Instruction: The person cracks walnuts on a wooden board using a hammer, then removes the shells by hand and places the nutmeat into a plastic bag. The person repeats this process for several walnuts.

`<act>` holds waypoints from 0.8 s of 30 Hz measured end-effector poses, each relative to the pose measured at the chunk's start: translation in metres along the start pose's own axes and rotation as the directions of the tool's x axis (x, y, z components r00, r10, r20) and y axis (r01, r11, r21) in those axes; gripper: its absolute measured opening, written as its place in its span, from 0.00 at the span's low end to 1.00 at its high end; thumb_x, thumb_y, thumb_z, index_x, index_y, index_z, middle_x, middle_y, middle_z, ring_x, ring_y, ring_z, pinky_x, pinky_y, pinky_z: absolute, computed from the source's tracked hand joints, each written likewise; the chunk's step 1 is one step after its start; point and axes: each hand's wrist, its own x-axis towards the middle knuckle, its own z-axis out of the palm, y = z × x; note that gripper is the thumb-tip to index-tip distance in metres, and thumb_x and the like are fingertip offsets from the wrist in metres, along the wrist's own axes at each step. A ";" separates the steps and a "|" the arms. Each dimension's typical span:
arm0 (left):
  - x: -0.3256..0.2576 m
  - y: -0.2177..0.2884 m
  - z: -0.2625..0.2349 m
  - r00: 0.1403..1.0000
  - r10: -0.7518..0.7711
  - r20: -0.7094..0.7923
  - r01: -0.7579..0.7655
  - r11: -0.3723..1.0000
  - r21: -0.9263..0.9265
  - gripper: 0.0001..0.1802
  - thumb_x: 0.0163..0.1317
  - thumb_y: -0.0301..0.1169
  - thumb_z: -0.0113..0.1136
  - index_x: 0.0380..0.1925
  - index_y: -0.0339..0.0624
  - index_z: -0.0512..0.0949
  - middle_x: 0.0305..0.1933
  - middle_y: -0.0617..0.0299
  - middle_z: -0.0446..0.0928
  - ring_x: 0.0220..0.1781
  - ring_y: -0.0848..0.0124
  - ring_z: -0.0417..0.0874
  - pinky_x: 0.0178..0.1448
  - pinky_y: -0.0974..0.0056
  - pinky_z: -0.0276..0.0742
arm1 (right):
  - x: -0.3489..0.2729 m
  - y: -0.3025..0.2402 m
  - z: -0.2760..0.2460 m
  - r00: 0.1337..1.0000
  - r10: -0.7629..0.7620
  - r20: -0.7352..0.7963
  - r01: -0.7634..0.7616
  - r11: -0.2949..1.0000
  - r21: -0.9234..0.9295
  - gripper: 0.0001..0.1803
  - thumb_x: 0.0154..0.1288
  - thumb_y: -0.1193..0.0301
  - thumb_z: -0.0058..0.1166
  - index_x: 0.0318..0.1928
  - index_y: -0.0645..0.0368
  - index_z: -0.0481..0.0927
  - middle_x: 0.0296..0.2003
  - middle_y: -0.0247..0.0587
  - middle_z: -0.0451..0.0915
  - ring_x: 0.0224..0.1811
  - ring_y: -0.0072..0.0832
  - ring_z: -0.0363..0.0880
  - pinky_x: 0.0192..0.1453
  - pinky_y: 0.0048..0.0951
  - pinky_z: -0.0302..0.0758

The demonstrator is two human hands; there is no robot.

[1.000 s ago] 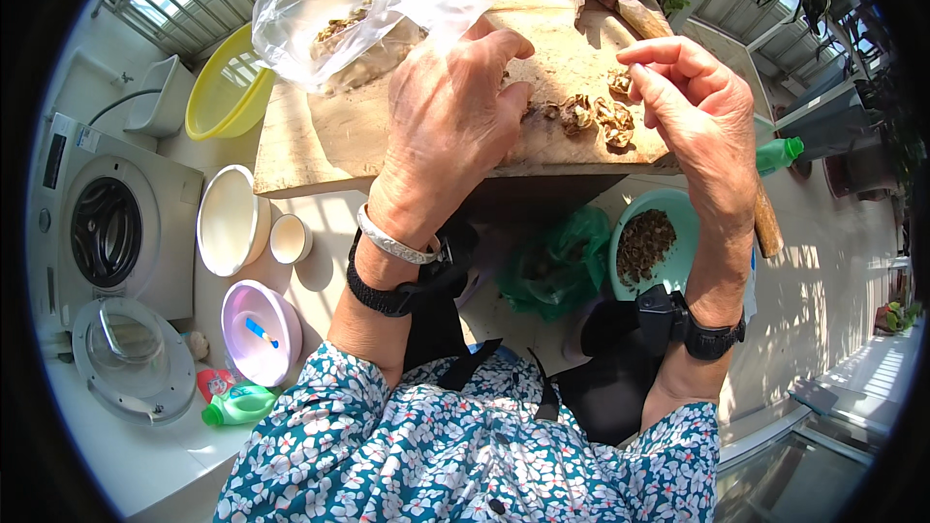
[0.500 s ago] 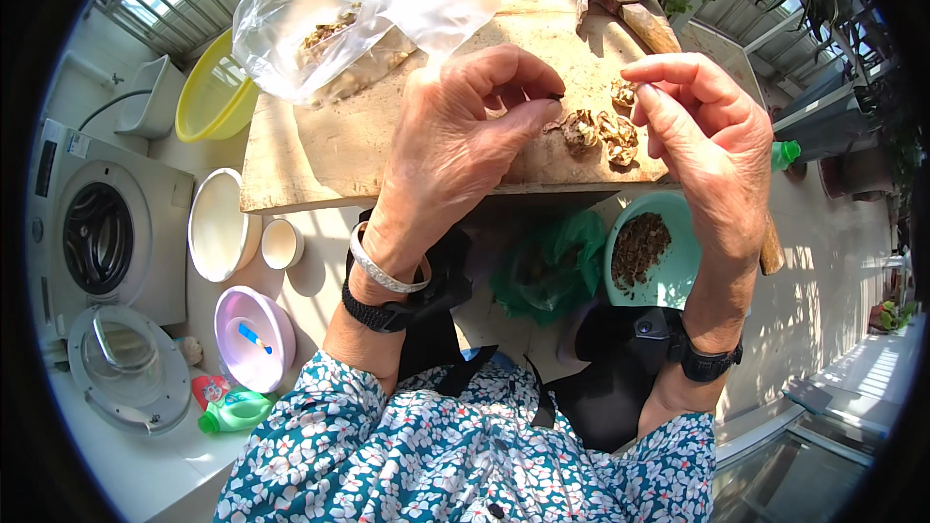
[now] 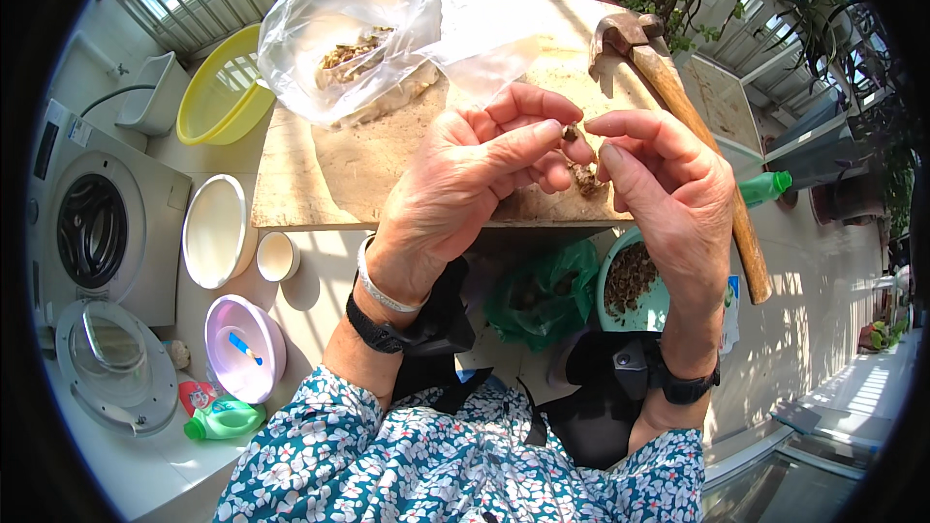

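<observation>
Pinching a nut fragment above the wooden board

Looking down, I see the washing machine (image 3: 92, 232) at my far left, its round door (image 3: 107, 363) lying detached on the floor below it. Next in size is the wooden board (image 3: 320, 174) across the middle, worn and dusty, with a clear plastic bag (image 3: 378, 34) of brownish nut pieces resting on its far edge. A yellow basin (image 3: 218, 87) sits just left of the bag. A hammer (image 3: 678, 107) lies along the board's right side, head at the far end, its long wooden handle running back toward me past the board's edge. Below the board are a green bag (image 3: 542, 291) and a teal bowl (image 3: 625, 281) filled with brown shells or kernels. At left on the floor are a white bowl (image 3: 213, 228), a small cup (image 3: 278, 255) and a lilac bowl (image 3: 242, 349).

My left hand (image 3: 465, 194) and right hand (image 3: 668, 194) meet above the board's near edge. Both are closed narrowly, thumb and forefinger tips pinching one small dark nut fragment (image 3: 572, 133) between them. A few more broken pieces (image 3: 584, 177) lie on the board just under my fingers.
</observation>
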 end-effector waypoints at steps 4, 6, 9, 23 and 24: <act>0.002 -0.005 0.003 1.000 -0.026 0.000 0.026 0.997 -0.069 0.14 0.68 0.32 0.57 0.50 0.36 0.76 0.40 0.59 0.81 0.35 0.77 0.81 0.42 0.74 0.77 | 0.003 0.001 0.002 1.000 0.000 -0.011 0.000 1.000 -0.002 0.10 0.67 0.78 0.54 0.47 0.63 0.81 0.30 0.29 0.80 0.27 0.09 0.70 0.30 0.12 0.67; 0.003 -0.005 0.001 0.999 -0.038 0.031 0.041 0.994 -0.105 0.14 0.68 0.31 0.57 0.50 0.35 0.76 0.40 0.59 0.81 0.35 0.77 0.80 0.42 0.74 0.77 | 0.003 0.000 0.000 1.000 -0.002 -0.020 0.001 1.000 -0.021 0.10 0.67 0.78 0.54 0.47 0.63 0.81 0.30 0.29 0.80 0.27 0.09 0.69 0.30 0.12 0.67; 0.000 -0.003 0.000 0.998 -0.023 0.065 0.030 0.993 -0.115 0.13 0.68 0.31 0.57 0.49 0.35 0.77 0.40 0.60 0.80 0.35 0.77 0.80 0.42 0.74 0.77 | 0.000 0.000 0.000 0.999 0.000 -0.051 -0.001 0.999 -0.035 0.09 0.67 0.78 0.54 0.46 0.63 0.82 0.29 0.28 0.79 0.28 0.09 0.71 0.32 0.12 0.68; -0.043 0.060 0.000 0.347 0.938 -0.023 -0.405 0.172 0.898 0.11 0.58 0.16 0.63 0.42 0.32 0.80 0.38 0.60 0.81 0.36 0.77 0.80 0.43 0.75 0.76 | 0.006 0.005 -0.019 0.955 -0.241 0.173 0.295 0.712 -0.637 0.23 0.48 0.76 0.67 0.48 0.63 0.80 0.46 0.45 0.76 0.49 0.38 0.74 0.53 0.33 0.72; -0.038 0.065 -0.010 0.321 0.947 0.007 -0.309 0.097 0.946 0.10 0.58 0.17 0.63 0.41 0.35 0.81 0.37 0.62 0.81 0.36 0.77 0.80 0.43 0.74 0.76 | 0.006 0.007 -0.020 0.955 -0.232 0.187 0.298 0.715 -0.633 0.24 0.46 0.76 0.67 0.49 0.62 0.80 0.47 0.46 0.76 0.51 0.40 0.73 0.55 0.34 0.71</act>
